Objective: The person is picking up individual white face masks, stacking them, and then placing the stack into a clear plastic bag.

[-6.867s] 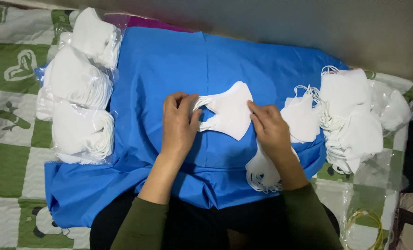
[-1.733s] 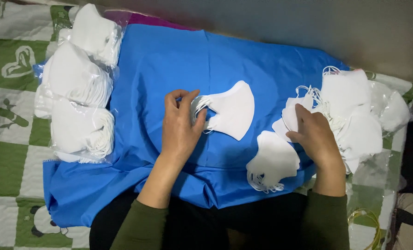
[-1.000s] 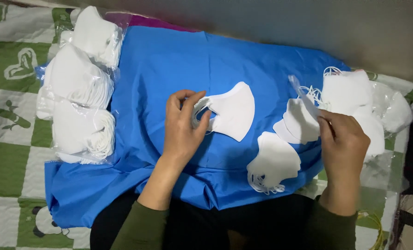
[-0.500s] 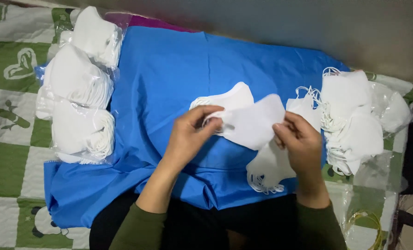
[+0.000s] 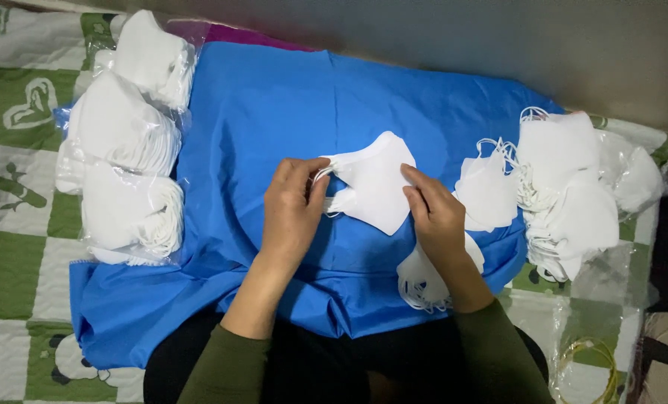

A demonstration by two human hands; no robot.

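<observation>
Expect the folded white face mask (image 5: 373, 185) to be feather-light, soft and floppy, so pinch its edges, not the thin ear loops. It lies flat mid-way across the blue cloth (image 5: 289, 105); your left hand (image 5: 293, 209) pinches its loop end, your right hand (image 5: 432, 213) presses fingertips on its other edge

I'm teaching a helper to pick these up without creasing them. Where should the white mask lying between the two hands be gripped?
Probably at its two side edges, coming in from left and right. The mask lies flat on the blue cloth, wider than tall. The left hand pinches the ear-loop end; the right hand is at the opposite edge.
</observation>
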